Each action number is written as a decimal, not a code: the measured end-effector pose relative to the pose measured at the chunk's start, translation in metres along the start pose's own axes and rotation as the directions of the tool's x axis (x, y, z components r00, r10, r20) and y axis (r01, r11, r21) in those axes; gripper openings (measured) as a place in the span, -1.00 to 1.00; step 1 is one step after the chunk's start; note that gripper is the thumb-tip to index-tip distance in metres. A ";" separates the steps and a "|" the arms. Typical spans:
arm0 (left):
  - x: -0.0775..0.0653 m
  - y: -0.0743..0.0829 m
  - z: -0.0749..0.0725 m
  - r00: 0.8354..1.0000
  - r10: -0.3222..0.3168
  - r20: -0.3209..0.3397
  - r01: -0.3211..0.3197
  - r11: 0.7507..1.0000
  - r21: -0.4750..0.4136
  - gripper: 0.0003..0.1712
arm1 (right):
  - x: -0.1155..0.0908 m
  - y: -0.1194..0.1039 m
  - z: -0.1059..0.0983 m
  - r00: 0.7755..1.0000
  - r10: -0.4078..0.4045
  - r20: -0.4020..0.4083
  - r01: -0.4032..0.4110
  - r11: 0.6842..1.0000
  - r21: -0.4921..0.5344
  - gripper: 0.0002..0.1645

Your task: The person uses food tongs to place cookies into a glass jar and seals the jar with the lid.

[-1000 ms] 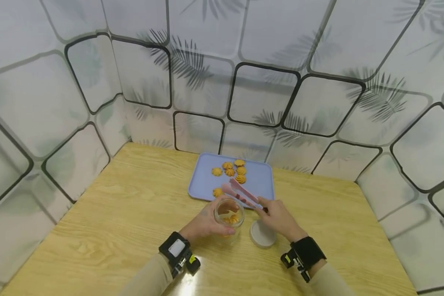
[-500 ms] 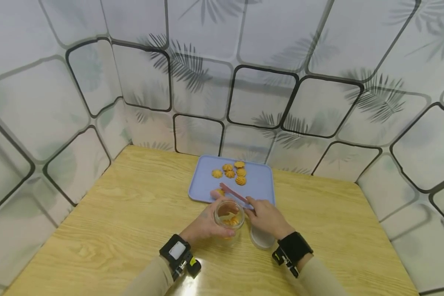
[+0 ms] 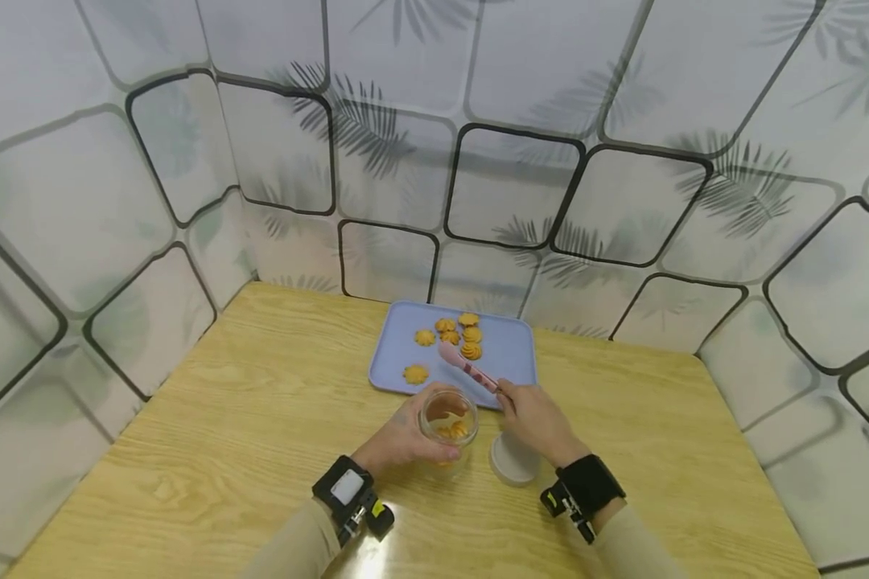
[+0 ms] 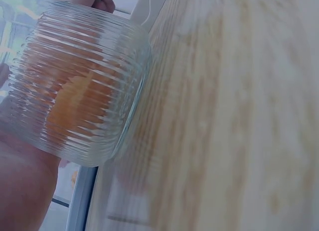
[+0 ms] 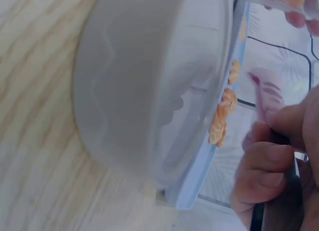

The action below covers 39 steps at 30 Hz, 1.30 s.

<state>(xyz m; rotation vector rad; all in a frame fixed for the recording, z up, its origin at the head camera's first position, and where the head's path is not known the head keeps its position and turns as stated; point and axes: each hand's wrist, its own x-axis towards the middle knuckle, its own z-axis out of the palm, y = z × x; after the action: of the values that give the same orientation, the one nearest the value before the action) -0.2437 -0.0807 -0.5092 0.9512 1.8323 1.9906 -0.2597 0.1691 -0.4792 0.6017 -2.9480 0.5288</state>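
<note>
My left hand [image 3: 409, 434] grips a ribbed clear glass jar [image 4: 75, 86]; its mouth faces up in the head view and some cookies [image 3: 455, 429] lie inside. In my right hand [image 3: 539, 418] is a pair of pink tongs [image 3: 471, 370] with a dark handle [image 5: 284, 206]. The tongs' arms look close together above the blue tray [image 3: 503, 354], and I see no cookie between their tips. A single flower-shaped cookie [image 3: 416, 374] lies near the tray's front left. Several more piped cookies [image 3: 471, 351] are grouped toward the tray's back.
A round whitish lid [image 3: 514, 460] lies on the wooden table [image 3: 261, 402], right of the jar and under my right wrist. It looms large in the right wrist view. A patterned curtain [image 3: 398, 161] stands behind the tray.
The tongs spread around the front cookie, then lifted away to the right and drew together. That cookie now lies a little farther left. The jar has stayed in place.
</note>
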 end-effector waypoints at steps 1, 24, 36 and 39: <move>0.000 0.000 0.000 1.000 0.005 -0.003 -0.005 1.000 -0.002 -0.19 | 0.000 0.001 0.000 1.000 -0.005 0.000 0.005 1.000 0.002 -0.87; -0.002 -0.002 0.000 0.999 0.035 0.018 -0.035 0.999 -0.004 -0.12 | 0.029 -0.022 0.013 0.977 -0.140 0.162 0.129 0.988 0.080 -0.55; 0.000 -0.005 0.000 0.999 0.039 0.005 -0.039 0.999 -0.003 -0.17 | 0.027 -0.018 0.016 0.966 -0.251 0.065 0.248 0.967 0.056 -0.94; 0.000 -0.004 0.000 0.999 0.042 0.010 -0.042 0.999 -0.008 -0.18 | 0.021 -0.014 0.013 0.964 -0.263 0.033 0.262 0.964 0.036 -0.82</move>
<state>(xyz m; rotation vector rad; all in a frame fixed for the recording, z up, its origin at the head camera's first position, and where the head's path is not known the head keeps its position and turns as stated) -0.2442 -0.0798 -0.5133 1.0038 1.8121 2.0117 -0.2733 0.1447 -0.4837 0.9982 -2.8335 0.5409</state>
